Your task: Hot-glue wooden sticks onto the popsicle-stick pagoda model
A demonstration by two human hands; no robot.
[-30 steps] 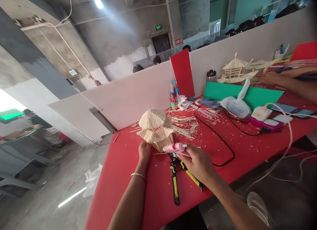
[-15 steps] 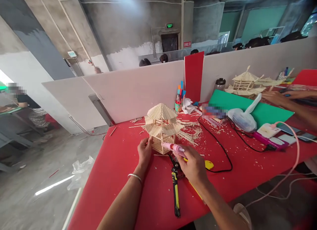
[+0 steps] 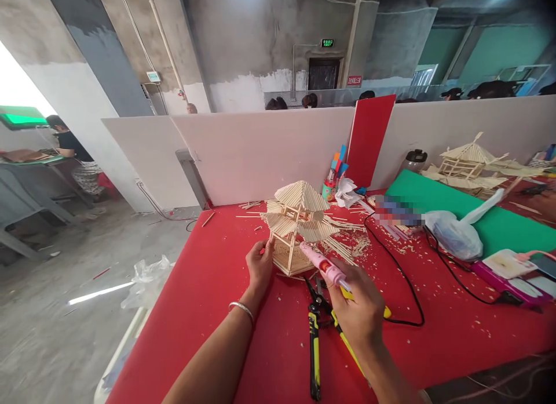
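Observation:
A small two-tier pagoda model [image 3: 297, 221] made of thin wooden sticks stands upright on the red table [image 3: 226, 311]. My left hand [image 3: 259, 266] grips its lower left side, fingers closed around a post. My right hand [image 3: 364, 311] is wrapped round a pink glue gun [image 3: 324, 266] whose nozzle points at the model's lower right base. A black cord [image 3: 403, 282] runs from the gun across the table.
Yellow-and-black cutters [image 3: 317, 334] lie in front of me. Loose sticks and shavings [image 3: 347, 241] litter the table behind the model. A pen cup [image 3: 330, 184], red board [image 3: 367, 140], green sheet [image 3: 495, 224], plastic bag [image 3: 454, 233], second stick model [image 3: 467, 160] and white partition [image 3: 269, 152] stand beyond.
The model has gone from tilted to upright. My right hand has brought the glue gun's nozzle up to its base. The view swung left.

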